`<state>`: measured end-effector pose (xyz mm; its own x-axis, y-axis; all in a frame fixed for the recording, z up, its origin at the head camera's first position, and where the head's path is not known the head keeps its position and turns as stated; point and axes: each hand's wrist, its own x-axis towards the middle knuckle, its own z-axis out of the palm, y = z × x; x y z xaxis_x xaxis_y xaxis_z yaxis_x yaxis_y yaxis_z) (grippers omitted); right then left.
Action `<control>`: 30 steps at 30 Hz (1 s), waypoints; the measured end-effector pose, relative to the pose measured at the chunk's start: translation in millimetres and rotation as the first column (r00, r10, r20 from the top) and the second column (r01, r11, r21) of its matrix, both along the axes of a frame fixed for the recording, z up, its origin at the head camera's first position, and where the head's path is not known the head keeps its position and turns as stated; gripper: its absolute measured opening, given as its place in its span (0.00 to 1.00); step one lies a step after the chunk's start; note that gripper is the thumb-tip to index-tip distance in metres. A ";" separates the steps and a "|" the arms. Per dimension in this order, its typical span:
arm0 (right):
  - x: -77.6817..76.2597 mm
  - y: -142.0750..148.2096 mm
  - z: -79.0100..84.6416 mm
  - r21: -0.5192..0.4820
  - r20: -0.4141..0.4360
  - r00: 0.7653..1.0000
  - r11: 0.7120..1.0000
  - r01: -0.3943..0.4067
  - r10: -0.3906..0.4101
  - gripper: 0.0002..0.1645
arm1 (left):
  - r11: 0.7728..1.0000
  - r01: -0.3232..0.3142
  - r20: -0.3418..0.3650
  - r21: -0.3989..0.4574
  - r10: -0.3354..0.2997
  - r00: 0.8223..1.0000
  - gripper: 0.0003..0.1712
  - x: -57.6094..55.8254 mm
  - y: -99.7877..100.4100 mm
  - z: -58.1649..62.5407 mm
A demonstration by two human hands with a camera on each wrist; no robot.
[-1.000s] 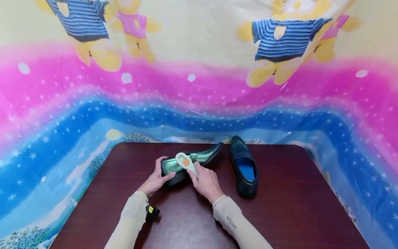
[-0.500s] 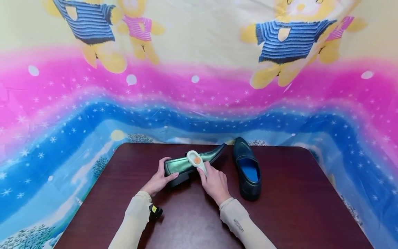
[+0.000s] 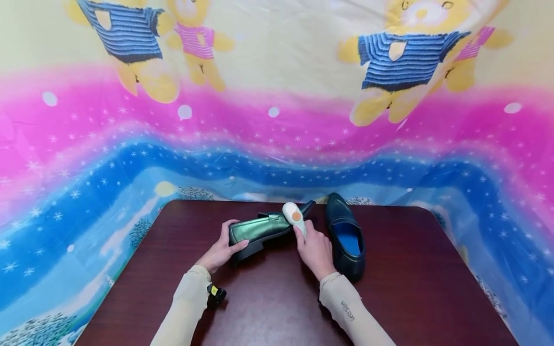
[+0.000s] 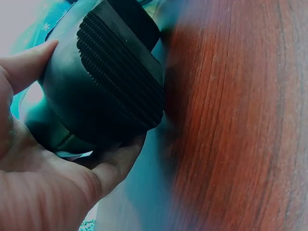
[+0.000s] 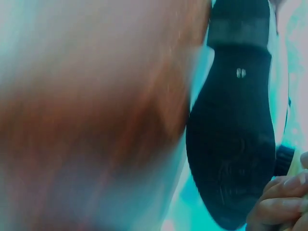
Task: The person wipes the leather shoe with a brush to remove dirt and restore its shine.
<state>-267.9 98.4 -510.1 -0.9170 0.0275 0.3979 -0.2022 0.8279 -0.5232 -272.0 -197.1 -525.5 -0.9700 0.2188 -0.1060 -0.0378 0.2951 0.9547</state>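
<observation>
A dark, shiny loafer (image 3: 259, 228) lies tilted on its side on the table, toe pointing to the back right. My left hand (image 3: 221, 250) grips it by the heel, thumb on one side and fingers on the other. In the left wrist view the ridged heel block (image 4: 120, 67) faces the camera. My right hand (image 3: 317, 251) holds a small white brush (image 3: 294, 216) by its handle, an orange dot on its back. The brush overlaps the shoe near the toe. Dark bristles (image 5: 284, 161) show beside the sole (image 5: 233, 130) in the right wrist view.
The matching loafer (image 3: 346, 235), with a blue insole, stands upright to the right, close to my right forearm. Both shoes are on a dark red-brown table (image 3: 411, 278). A printed cloth (image 3: 277, 129) with bears hangs behind the table's back edge.
My right hand has moved the brush rightward along the shoe, from its middle toward the toe. My left hand keeps its grip on the heel. The head view has shifted slightly.
</observation>
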 end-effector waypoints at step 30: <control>23.1 -10.7 -9.0 0.164 -0.042 0.989 0.978 -0.132 0.140 0.15 | 0.987 -0.039 -0.086 -0.157 0.026 0.996 0.44 -14.2 -4.1 2.8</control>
<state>-244.8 87.7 -519.1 -0.8853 -0.1643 0.4351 -0.3426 0.8630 -0.3713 -286.2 -201.3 -522.7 -0.9832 0.1740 -0.0554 0.0279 0.4431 0.8960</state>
